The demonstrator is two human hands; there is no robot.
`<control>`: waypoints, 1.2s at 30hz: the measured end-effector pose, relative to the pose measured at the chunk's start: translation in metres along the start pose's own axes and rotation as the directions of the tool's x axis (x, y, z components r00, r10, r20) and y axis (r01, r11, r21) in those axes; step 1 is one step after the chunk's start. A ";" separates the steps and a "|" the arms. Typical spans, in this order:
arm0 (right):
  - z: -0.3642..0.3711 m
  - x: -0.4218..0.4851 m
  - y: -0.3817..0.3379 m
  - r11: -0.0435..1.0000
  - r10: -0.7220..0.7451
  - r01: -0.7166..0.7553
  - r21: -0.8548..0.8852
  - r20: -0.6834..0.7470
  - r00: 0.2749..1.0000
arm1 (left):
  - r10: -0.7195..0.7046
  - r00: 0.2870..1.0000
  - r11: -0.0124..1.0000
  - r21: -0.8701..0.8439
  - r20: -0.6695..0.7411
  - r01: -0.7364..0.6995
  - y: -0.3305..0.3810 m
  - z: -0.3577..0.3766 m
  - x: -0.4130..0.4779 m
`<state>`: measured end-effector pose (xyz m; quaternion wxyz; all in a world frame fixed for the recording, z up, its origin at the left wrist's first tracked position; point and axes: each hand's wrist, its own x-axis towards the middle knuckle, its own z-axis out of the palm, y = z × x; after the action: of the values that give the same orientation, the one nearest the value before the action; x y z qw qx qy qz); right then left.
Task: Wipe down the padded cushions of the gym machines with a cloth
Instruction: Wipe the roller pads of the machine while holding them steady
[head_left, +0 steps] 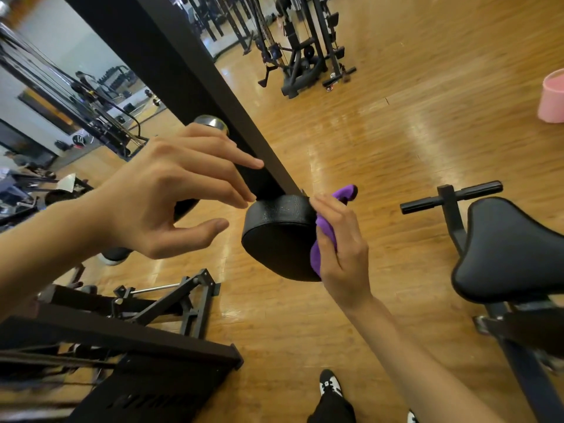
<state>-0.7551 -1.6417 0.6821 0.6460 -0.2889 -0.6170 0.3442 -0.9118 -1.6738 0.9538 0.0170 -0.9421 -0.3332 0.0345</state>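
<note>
A round black padded roller cushion [276,236] sticks out from the machine's black slanted beam [189,77] at mid-frame. My right hand [343,248] grips a purple cloth [323,236] and presses it against the cushion's right side. My left hand [171,196] hovers just left of the cushion with fingers spread and relaxed, fingertips close to the pad's upper left edge, holding nothing. A black padded seat [512,248] stands at the right.
A black machine frame [146,331] fills the lower left. A foot bar [451,196] juts beside the seat. A pink tub [552,99] sits at the far right. Cable machines [302,47] stand at the back on the wooden floor. My shoe [331,384] shows below.
</note>
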 end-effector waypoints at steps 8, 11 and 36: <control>-0.008 -0.054 0.044 0.807 0.545 -0.524 0.271 -0.002 0.838 | -0.019 1.000 1.000 0.017 0.005 0.019 -0.001 0.001 -0.003; -0.009 -0.014 0.021 0.843 0.464 -0.461 0.279 0.057 0.884 | -0.035 0.999 0.999 0.032 0.021 0.034 -0.003 0.001 -0.006; 0.000 -0.004 0.011 0.975 0.213 -0.212 0.065 -0.006 0.977 | -0.032 0.999 0.998 0.055 0.004 0.032 -0.004 0.002 -0.003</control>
<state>-0.7558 -1.6387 0.6709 0.6185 -0.3345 -0.5671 0.4290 -0.9170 -1.6720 0.9523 0.0428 -0.9357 -0.3472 0.0457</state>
